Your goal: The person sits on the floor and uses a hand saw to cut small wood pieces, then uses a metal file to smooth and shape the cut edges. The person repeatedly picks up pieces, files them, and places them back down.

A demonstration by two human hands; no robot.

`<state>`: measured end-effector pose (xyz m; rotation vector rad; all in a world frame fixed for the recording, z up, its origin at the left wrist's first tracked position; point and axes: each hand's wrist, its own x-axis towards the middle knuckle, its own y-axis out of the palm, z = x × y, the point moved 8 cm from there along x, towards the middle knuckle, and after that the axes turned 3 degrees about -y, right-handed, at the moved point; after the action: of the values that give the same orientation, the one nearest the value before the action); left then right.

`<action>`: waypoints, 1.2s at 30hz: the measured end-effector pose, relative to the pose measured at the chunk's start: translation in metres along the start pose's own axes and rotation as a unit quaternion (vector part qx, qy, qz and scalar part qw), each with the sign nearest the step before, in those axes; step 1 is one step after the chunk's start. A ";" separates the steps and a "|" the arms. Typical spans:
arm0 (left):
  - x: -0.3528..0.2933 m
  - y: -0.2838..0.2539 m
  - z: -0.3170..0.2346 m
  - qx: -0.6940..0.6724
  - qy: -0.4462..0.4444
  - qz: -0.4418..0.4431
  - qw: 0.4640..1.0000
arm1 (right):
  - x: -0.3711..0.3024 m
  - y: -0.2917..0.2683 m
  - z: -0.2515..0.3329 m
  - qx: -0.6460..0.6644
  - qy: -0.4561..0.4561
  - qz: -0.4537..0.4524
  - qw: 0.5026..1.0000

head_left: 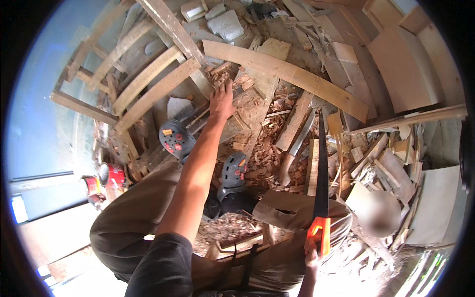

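Note:
My right hand is closed round the orange handle of a hand saw. Its long dark blade points away from me, past my right knee. My left arm stretches forward, and my left hand reaches over small wood scraps beside a wooden frame, fingers stretched out. Whether the fingertips touch the scraps is hard to see. A machete with a wooden handle lies on the wood chips left of the saw blade. Beyond my left hand a long flat board lies across the workspace.
A slatted wooden frame stands at the far left. My feet, in dark clogs, rest among wood chips. Red cans stand at left. Offcuts and large panels crowd the right. A pale stone block lies at the back.

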<state>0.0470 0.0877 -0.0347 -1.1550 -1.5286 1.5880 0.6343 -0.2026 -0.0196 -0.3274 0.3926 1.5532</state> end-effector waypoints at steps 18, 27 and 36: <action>-0.035 -0.262 0.143 -0.383 0.068 -0.089 0.917 | 0.023 0.107 0.085 0.109 -0.101 0.104 0.983; -0.129 -0.387 0.168 -0.437 0.079 -0.189 0.876 | 0.009 0.129 0.098 0.147 -0.102 0.135 0.975; -0.204 -0.469 0.127 -0.448 0.118 -0.353 0.813 | 0.009 0.115 0.105 0.200 -0.107 0.106 0.968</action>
<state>-0.0430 -0.0946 0.4514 -0.9515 -2.2349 0.1702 0.5227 -0.1483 0.0749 0.2010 0.5731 1.6529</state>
